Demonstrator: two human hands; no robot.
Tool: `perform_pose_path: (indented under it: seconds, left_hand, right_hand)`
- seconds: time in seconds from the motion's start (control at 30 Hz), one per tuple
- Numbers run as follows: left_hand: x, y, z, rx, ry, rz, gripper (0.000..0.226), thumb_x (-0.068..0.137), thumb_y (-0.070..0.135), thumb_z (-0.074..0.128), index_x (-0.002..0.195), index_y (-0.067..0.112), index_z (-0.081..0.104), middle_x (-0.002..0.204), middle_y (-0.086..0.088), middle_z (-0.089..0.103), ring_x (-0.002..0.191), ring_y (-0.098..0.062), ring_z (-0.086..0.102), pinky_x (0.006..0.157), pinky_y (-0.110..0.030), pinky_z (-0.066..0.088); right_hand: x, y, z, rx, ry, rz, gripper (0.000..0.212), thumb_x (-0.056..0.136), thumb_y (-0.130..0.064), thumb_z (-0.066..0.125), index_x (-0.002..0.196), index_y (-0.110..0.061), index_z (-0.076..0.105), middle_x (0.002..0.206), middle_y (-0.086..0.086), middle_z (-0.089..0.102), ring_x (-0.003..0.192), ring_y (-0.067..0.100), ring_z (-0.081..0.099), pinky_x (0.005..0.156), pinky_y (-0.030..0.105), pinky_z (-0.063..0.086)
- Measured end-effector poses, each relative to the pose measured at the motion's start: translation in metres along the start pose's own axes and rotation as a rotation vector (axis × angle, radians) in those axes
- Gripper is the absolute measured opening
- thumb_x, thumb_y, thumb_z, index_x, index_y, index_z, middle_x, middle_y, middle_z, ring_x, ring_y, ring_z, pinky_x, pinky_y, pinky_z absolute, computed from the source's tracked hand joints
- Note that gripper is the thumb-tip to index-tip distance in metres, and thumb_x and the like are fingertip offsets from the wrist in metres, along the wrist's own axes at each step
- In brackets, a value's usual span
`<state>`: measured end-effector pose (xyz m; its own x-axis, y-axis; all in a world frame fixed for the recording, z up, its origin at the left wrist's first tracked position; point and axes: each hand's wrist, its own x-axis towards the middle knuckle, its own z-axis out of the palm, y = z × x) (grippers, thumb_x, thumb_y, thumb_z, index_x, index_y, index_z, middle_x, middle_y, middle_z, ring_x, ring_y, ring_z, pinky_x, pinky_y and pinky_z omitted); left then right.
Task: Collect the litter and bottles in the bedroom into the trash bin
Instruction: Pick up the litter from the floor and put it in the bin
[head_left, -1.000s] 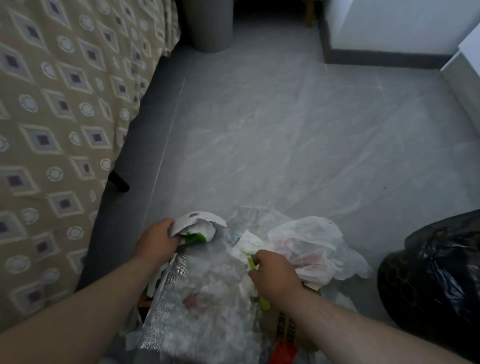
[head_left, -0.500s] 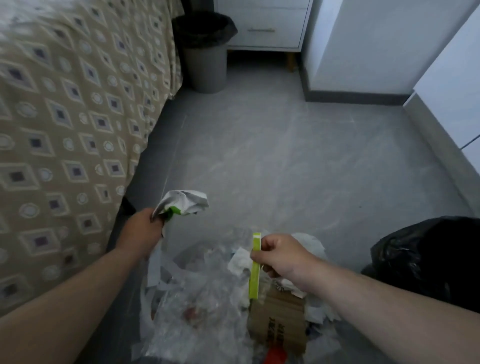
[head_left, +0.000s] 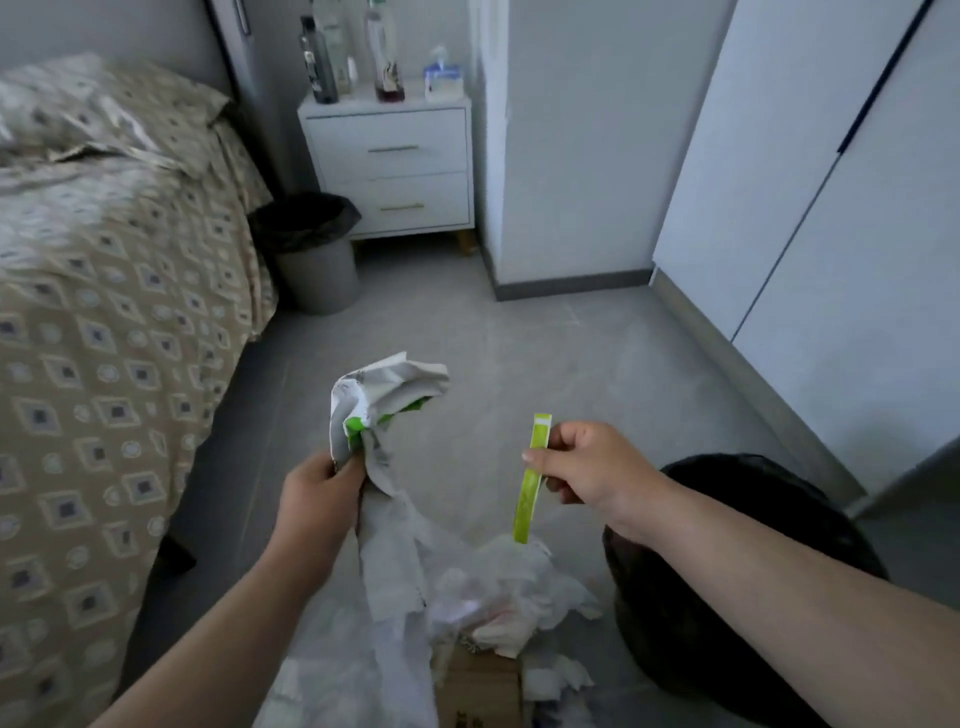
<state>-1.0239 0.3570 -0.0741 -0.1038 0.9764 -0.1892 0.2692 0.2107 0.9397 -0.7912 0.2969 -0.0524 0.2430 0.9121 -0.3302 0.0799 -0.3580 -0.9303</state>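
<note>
Head view: the left hand (head_left: 317, 493) and right hand (head_left: 587, 467) have lifted off the litter pile (head_left: 498, 597), which now lies below and between them. The left grips a crumpled wrapper (head_left: 389, 395) with paper trailing down. The right pinches a green strip (head_left: 530, 483) upright. The trash bin (head_left: 311, 260) stands well ahead of the left hand, so carrying the litter over likely comes next.

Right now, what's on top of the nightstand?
On the nightstand: a dark bottle, a pale bottle behind it, a clear bottle and a blue-white pack. The dark bottle covers the pale one's lower part; anything behind them is hidden.
</note>
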Motion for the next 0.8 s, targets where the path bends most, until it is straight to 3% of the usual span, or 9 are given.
perform_pose_path:
  seconds: [0.2,0.27,0.33,0.53,0.63,0.73,0.8]
  left_hand:
    - [-0.050,0.067,0.122,0.068,-0.150,0.271,0.037,0.088,0.012,0.055,0.054,0.015,0.041,0.048,0.008,0.037,0.047,-0.005,0.029,0.049,-0.027,0.026]
    - [-0.070,0.088,0.162,0.040,-0.211,0.344,0.042,0.087,0.010,0.052,0.047,0.020,0.045,0.040,0.010,0.038,0.041,-0.004,0.032,0.041,-0.016,0.024]
    - [-0.088,0.108,0.198,-0.004,-0.256,0.407,0.045,0.087,0.010,0.050,0.046,0.030,0.052,0.040,0.012,0.041,0.040,-0.002,0.033,0.039,-0.015,0.024]
    - [-0.114,0.111,0.277,-0.184,-0.266,0.382,0.025,0.087,0.015,0.051,0.066,0.024,0.060,0.055,0.009,0.051,0.055,-0.006,0.042,0.055,-0.028,0.037]
    - [-0.123,0.074,0.300,-0.114,-0.289,0.369,0.021,0.087,0.011,0.051,0.091,0.022,0.068,0.066,0.014,0.061,0.060,0.007,0.051,0.060,-0.016,0.041]
    - [-0.130,0.024,0.307,-0.026,-0.381,0.337,0.043,0.085,0.008,0.054,0.095,0.049,0.062,0.081,0.028,0.065,0.078,0.018,0.056,0.067,-0.003,0.040]
    - [-0.133,-0.006,0.307,0.091,-0.444,0.300,0.050,0.087,0.012,0.053,0.114,0.054,0.054,0.112,0.028,0.063,0.105,0.008,0.055,0.087,-0.011,0.040]
  right_hand:
    - [-0.006,-0.035,-0.131,0.160,0.289,-0.136,0.021,0.086,-0.007,0.067,0.067,-0.014,0.059,0.055,-0.002,0.054,0.048,0.008,0.045,0.047,0.020,0.040]
    - [-0.015,-0.037,-0.171,0.272,0.373,-0.151,0.024,0.086,-0.005,0.065,0.065,-0.014,0.058,0.052,-0.002,0.051,0.047,0.010,0.043,0.049,0.022,0.039]
    - [-0.025,-0.033,-0.206,0.374,0.441,-0.160,0.027,0.085,-0.004,0.066,0.063,-0.014,0.055,0.053,0.000,0.048,0.047,0.011,0.042,0.049,0.024,0.039]
    - [-0.044,-0.002,-0.272,0.568,0.619,-0.137,0.024,0.085,-0.002,0.066,0.065,-0.010,0.056,0.058,0.003,0.052,0.047,0.011,0.043,0.047,0.021,0.043]
    - [-0.042,0.020,-0.286,0.610,0.660,-0.109,0.025,0.085,0.000,0.065,0.065,-0.010,0.054,0.063,0.006,0.052,0.050,0.012,0.044,0.043,0.019,0.044]
    - [-0.036,0.039,-0.287,0.580,0.674,-0.059,0.022,0.085,-0.002,0.066,0.068,-0.011,0.054,0.066,0.006,0.054,0.052,0.013,0.046,0.042,0.019,0.045]
    - [-0.032,0.048,-0.285,0.575,0.667,-0.033,0.020,0.085,-0.002,0.066,0.071,-0.010,0.055,0.066,0.007,0.055,0.053,0.013,0.046,0.042,0.019,0.046]
